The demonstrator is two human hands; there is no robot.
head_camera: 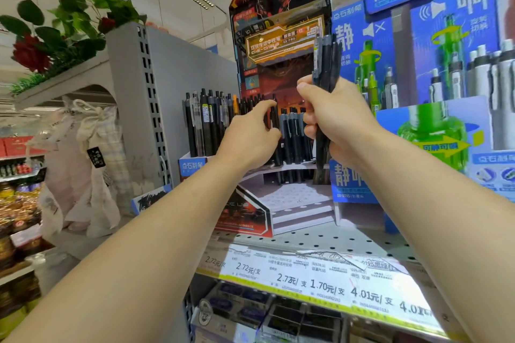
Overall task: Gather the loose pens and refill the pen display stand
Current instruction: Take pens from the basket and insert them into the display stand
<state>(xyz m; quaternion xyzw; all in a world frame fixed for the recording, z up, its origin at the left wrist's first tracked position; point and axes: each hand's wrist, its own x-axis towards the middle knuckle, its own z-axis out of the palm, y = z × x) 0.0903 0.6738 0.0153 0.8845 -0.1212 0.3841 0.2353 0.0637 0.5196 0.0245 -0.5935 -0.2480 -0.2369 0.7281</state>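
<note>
Right hand: the right hand [331, 117] is fisted round a bundle of dark plastic pens [326, 64], held upright; their ends stick out above and below the fist.
Left hand: the left hand [250, 131] reaches into the stand with fingers curled round one black pen [274, 131] among the standing row, thumb on its near side.
Stand: the red-and-black cardboard pen display stand [278, 22] sits on the grey perforated metal shelf [320, 239]. Its back tiers hold upright black pens; the white stepped tiers [295, 198] in front show bare holes.
Left edge: a second cluster of black and clear pens [206, 122] stands just beside the stand, against the grey slotted shelf upright [147, 92].
Right edge: a blue cardboard pen display [434, 64] touches the stand's side, close behind the right hand.
Front edge: a strip of white price labels [320, 278] runs along the shelf lip, with open shelf between it and the stand.
</note>
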